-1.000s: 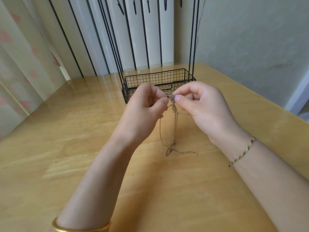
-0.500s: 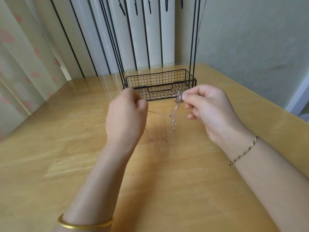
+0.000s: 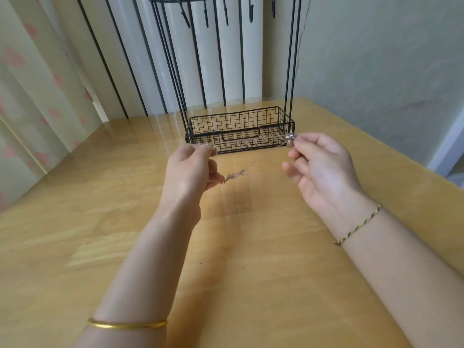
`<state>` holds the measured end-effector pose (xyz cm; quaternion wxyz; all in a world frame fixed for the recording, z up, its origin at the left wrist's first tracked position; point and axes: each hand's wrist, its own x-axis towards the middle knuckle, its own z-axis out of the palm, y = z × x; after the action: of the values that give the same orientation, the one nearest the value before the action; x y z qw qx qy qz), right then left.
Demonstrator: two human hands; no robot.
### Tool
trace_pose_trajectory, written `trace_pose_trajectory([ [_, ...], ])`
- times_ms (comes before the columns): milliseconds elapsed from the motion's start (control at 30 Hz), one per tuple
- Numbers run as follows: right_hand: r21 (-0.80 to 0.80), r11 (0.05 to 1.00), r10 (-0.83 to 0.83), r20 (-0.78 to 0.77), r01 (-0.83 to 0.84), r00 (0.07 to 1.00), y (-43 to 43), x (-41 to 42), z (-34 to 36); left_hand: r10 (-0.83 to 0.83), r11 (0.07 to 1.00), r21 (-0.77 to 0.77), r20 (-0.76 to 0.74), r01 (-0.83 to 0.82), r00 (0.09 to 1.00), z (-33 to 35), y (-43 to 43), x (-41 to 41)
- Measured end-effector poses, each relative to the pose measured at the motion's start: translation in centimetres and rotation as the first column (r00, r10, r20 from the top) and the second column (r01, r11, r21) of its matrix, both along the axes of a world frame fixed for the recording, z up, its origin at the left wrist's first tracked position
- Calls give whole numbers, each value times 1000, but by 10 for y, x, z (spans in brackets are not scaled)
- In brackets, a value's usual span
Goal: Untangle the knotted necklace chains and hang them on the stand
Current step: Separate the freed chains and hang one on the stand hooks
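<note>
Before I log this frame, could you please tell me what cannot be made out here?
Head view only:
- necklace chain: thin and motion-blurred; any knot unreadable.
- left hand: its back hides the grip on the chain.
- stand: top cut off by the upper edge.
- pendant in right hand: too small for detail.

The table (image 3: 75, 222) is pale, glossy wood, with a rounded corner at 1 o'clock. The black wire stand (image 3: 251, 145) sits on it at 12 o'clock, near the far edge. Its mesh basket (image 3: 236, 119) rests flat on the wood, long side running 9 to 3. A few dark specks (image 3: 200, 262) dot the wood at 6 o'clock from the basket.
</note>
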<state>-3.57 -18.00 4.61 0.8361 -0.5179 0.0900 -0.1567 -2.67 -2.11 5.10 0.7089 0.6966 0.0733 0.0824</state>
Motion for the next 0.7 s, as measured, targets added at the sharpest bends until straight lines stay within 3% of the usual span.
trace_pose_trajectory([
  [33,-31,1000,0,1,0,1000,-1,1,-1,9,1000,24,1,-9,1000,0,-1,0],
  [100,-328,943,-49,20,53,999,-3,2,-5,19,1000,9,-9,-19,1000,0,-1,1],
  [167,-660,733,-130,103,166,986,-4,2,-8,28,999,-32,-6,-28,1000,-1,0,1],
  [200,-753,624,-149,148,209,978,-3,1,-9,37,998,-45,0,-37,999,-1,0,1],
  [333,-933,279,-197,176,227,964,1,-3,-11,53,996,-73,24,-52,998,-3,-1,1],
  [400,-954,221,-204,156,201,966,2,-3,-12,23,998,-65,19,-22,1000,-3,-1,0],
  [433,-941,279,-182,143,191,973,1,-3,-13,6,1000,-29,11,-6,1000,-3,1,0],
  [567,-662,746,-71,36,77,997,-2,0,-10,-42,938,342,-69,63,997,-8,8,3],
  [633,-563,825,-58,-13,41,998,-5,2,-10,-66,863,491,-117,116,991,-11,8,4],
  [700,-557,830,-61,-46,25,997,-7,3,-9,-75,826,546,-143,142,987,-12,10,4],
])
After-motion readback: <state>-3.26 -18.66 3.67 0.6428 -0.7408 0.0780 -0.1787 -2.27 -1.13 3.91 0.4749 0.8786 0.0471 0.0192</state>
